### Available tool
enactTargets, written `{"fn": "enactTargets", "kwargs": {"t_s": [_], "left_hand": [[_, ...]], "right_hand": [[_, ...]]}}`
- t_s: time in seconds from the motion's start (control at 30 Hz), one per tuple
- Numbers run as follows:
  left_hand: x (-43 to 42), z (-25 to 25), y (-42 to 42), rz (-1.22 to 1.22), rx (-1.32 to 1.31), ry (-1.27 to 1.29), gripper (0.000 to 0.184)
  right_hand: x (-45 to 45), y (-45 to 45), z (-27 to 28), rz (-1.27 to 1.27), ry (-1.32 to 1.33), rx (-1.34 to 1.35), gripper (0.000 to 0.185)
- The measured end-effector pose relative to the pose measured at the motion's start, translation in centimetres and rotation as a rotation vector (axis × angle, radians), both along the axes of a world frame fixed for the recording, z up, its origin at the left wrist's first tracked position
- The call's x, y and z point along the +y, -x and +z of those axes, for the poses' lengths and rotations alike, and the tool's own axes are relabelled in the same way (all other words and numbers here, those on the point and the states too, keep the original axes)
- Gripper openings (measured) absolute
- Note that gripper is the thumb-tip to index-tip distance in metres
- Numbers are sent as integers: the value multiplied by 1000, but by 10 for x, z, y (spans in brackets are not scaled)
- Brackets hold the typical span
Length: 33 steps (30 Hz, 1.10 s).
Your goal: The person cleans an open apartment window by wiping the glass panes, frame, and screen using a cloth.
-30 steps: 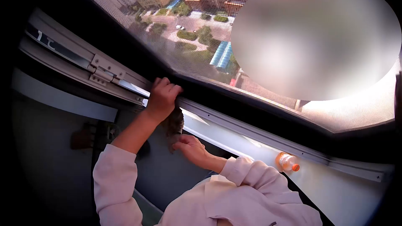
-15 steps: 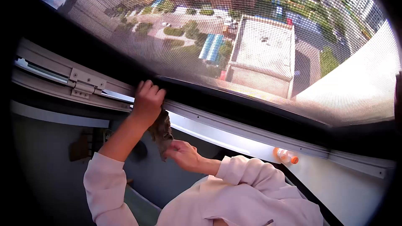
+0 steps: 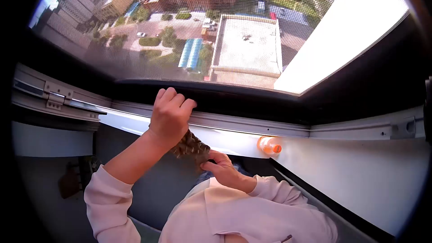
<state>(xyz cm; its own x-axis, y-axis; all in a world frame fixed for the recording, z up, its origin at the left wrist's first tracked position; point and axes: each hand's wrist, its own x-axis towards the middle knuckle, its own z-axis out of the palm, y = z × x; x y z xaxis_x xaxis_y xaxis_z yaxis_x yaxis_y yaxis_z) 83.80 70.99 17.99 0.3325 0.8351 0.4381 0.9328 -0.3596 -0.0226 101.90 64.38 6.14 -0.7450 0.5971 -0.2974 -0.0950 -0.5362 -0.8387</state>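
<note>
A crumpled, dark brown patterned cloth (image 3: 191, 146) is stretched between my two hands. My left hand (image 3: 170, 118) is closed, its knuckles up against the dark lower edge of the window screen, and the cloth comes out from under its palm. What lies under those fingers is hidden. Lower and to the right, my right hand (image 3: 225, 170) pinches the loose end of the cloth between thumb and fingers. The pale metal window track (image 3: 238, 123) runs just behind both hands.
A bottle with an orange cap (image 3: 270, 146) lies on the white sill (image 3: 337, 166) to the right. A metal hinge (image 3: 56, 94) sits on the frame at left. Beyond the mesh screen (image 3: 148, 63), buildings and a street show far below.
The view has shifted. Both hands have moved right along the frame, nearer the bottle, with the cloth still between them. The cloth now slants more sideways.
</note>
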Motion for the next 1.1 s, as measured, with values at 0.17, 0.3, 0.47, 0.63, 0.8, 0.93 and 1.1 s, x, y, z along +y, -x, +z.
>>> {"fn": "enactTargets", "kwargs": {"t_s": [0.17, 0.3, 0.47, 0.63, 0.8, 0.93, 1.1], "left_hand": [[17, -4, -71, -96, -66, -4, 16], [19, -4, -80, -143, -153, -5, 16], [32, -10, -132, -263, -277, 14, 23], [52, -26, -196, -322, -345, -12, 29], [53, -32, -196, -375, -196, -146, 10], [43, -26, -166, -358, -6, -237, 10], [20, -23, -54, -219, 63, -152, 14]], "right_hand": [[0, -39, 3, -77, 6, 7, 22], [1, -62, 21, -195, 127, 97, 21], [-6, -80, 15, -276, 144, 157, 16], [-12, -96, 25, -482, 42, 74, 13], [-13, -96, 32, -506, -52, 74, 17], [-19, -63, 38, -506, -41, 50, 16], [-25, 4, 40, -344, -2, 23, 16]]}}
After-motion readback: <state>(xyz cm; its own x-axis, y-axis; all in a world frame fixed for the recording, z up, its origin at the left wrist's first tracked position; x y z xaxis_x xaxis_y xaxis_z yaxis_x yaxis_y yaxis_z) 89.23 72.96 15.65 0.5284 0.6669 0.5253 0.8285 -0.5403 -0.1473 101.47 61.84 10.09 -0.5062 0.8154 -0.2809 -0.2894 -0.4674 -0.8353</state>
